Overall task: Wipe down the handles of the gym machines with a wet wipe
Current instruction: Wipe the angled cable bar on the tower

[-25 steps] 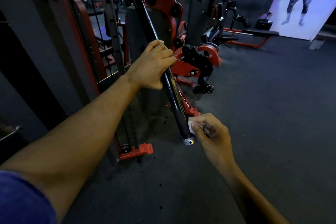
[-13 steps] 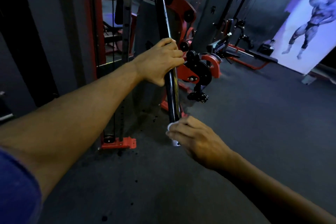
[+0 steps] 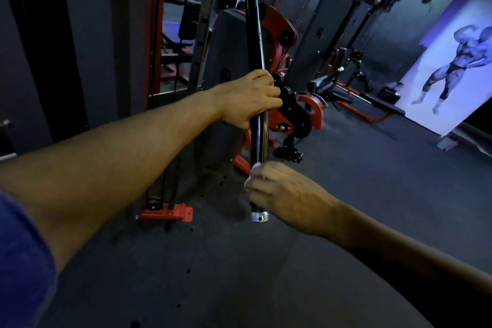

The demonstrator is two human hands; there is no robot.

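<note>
Blue sleeve cloth [image 3: 24, 269] fills the near left corner, and a bare forearm runs from it up to the left hand [image 3: 250, 98]. That hand is wrapped tight around a black bar [image 3: 258, 138] that hangs almost upright in the middle of the scene. Nearer and lower, the right hand [image 3: 282, 194] closes its fingers around the bottom part of the same bar, pressing a white wipe [image 3: 256, 166] against it; only small bits of the wipe peek out above and beside the fingers. Just below this hand, the bar's silver end cap [image 3: 258, 216] sticks out over the dark grey floor [image 3: 372, 194]. Behind the bar stands a red and black cable machine [image 3: 290, 114], with a red foot bracket [image 3: 166, 212] on the floor to the left. Farther right is another red-framed machine [image 3: 372, 8], and on the far right wall hangs a poster of a bodybuilder [image 3: 458, 61].
</note>
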